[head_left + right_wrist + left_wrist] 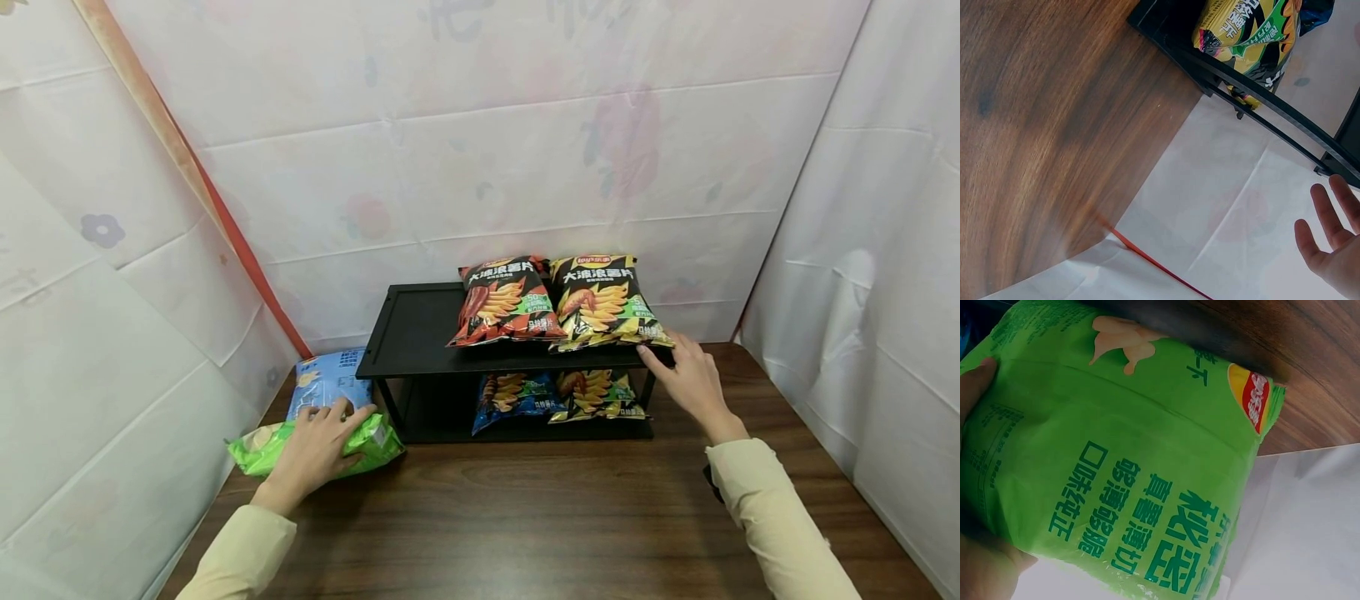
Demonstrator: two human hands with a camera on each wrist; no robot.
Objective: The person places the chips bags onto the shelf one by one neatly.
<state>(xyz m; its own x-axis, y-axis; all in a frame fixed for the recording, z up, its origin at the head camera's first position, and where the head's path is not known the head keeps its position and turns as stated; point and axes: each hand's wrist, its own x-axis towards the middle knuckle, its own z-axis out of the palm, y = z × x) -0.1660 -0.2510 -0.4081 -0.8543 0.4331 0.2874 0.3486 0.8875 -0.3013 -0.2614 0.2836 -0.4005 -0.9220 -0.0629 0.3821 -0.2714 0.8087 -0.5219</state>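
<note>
My left hand [313,450] grips a green bag of chips [378,442] by its upper side, at the left of the black two-tier shelf [412,325]. In the left wrist view the thumb and a finger hold opposite sides of the green bag [1116,444]. Right of the shelf, my right hand [693,379] has its thumb at the top board's front corner, close to a yellow-and-black chip bag [603,304]. Its fingers are extended beside the shelf end in the right wrist view, where the hand [1338,250] holds nothing.
A red-and-black chip bag [506,304] lies on the top board. Below are a blue bag [517,396] and another yellow-and-black bag [600,396]. A light-blue bag [330,375] rests on the wooden table [525,517] behind the green one. White cloth [480,167] hangs around the table.
</note>
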